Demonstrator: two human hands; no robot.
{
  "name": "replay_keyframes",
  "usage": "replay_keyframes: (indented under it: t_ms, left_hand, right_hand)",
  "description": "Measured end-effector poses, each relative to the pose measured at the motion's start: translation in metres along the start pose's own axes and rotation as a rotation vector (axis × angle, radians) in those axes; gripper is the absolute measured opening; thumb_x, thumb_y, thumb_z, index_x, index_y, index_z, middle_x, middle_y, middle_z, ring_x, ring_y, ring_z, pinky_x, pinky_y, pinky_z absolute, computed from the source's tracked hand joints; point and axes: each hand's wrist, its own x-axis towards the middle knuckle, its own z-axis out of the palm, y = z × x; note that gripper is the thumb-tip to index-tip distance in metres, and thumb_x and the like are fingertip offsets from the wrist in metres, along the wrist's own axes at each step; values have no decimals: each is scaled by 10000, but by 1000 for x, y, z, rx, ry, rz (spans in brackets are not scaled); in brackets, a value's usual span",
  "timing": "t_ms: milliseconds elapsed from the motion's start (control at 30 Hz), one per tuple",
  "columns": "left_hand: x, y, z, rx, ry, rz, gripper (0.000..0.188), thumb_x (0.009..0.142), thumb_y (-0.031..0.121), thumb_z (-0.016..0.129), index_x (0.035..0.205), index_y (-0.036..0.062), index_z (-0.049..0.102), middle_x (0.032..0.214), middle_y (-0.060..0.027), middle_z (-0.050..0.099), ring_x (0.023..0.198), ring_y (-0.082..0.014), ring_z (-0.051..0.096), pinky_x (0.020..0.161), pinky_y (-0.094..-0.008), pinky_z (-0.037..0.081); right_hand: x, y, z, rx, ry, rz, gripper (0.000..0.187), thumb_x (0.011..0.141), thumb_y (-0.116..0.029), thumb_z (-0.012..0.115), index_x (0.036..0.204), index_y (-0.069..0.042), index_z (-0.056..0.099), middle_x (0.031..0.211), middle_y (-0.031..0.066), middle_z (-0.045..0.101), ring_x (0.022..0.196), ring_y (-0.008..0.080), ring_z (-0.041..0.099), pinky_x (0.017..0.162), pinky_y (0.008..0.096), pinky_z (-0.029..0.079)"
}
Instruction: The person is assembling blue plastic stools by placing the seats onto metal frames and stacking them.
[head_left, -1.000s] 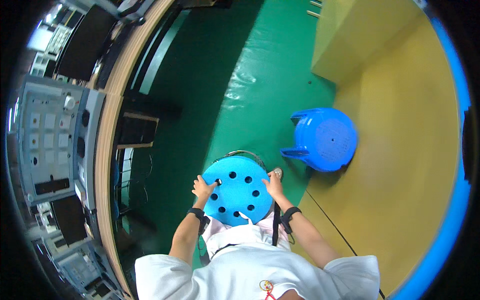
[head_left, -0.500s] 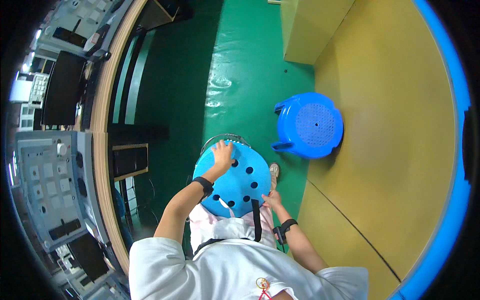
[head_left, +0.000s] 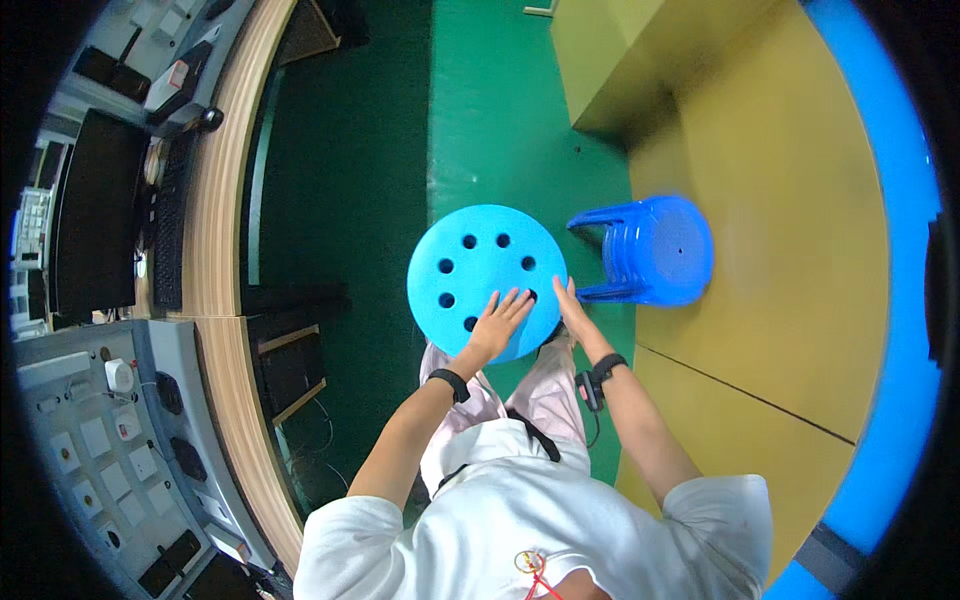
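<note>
Blue foam, light in shade, makes up the round pad (head_left: 485, 270), which sits just beyond the wearer's pink trousers (head_left: 545, 388), over the green floor (head_left: 470, 140); its support is hidden. At least 7 dark holes (head_left: 446, 266) ring its top. The left hand (head_left: 500, 322) has an open grip, laid on the near part of the top with fingers spread, close to 2 of the holes. The right hand (head_left: 574, 312) is at the pad's right edge, fingers straight; whether its grip closes there, I cannot tell.

To handle the pad well, I would spread the left palm's pressure evenly, with fingertips clear of the holes, and use the right hand to steady the rim. Pressing on only 1 side could tip it. The darker blue stool (head_left: 675, 250) is near the right hand, so small sideways movements seem wisest.
</note>
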Motion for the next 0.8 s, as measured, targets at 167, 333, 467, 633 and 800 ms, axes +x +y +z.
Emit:
replay_keyframes:
  t_ms: [167,333,467,633,800]
  left_hand:
    - [-5,-23,-11,-338,-41,106,723,644,36,602,1314,103,339,1401,-132,254,1302,-317,214,1043,-488,179]
    - [-18,-91,-33,-203,412,-968,968,609,474,730,1328,50,239,1282,-267,324,1183,-393,338,956,-473,306]
    - [-21,-120,-27,-517,210,-1220,951,595,523,729,1288,37,295,1192,-203,409,1113,-350,415,862,-497,379]
    - [-26,-160,-37,-584,208,-1228,931,611,526,715,1281,35,293,1192,-191,412,1100,-348,428,862,-459,399]
    - [-58,-187,-27,-719,310,-1252,893,625,517,714,1236,19,294,1160,-243,421,1058,-377,460,871,-441,407]
  right_hand:
    - [43,103,-43,-246,275,66,879,777,-474,584,1327,43,133,1348,223,226,1256,317,224,1033,375,202]
    - [39,73,-21,-156,100,84,791,782,-384,612,1293,46,188,1262,226,310,1216,325,251,1016,400,219]
    - [27,47,16,-379,221,-35,696,823,-335,572,1288,8,183,1224,233,415,1098,365,440,883,427,376]
    - [33,-4,56,-648,231,171,706,850,-347,517,1320,-12,110,1196,260,459,1069,378,482,886,428,387]
    - [47,-17,90,-733,199,106,709,846,-345,527,1315,-7,117,1152,272,486,1018,386,516,864,427,404]
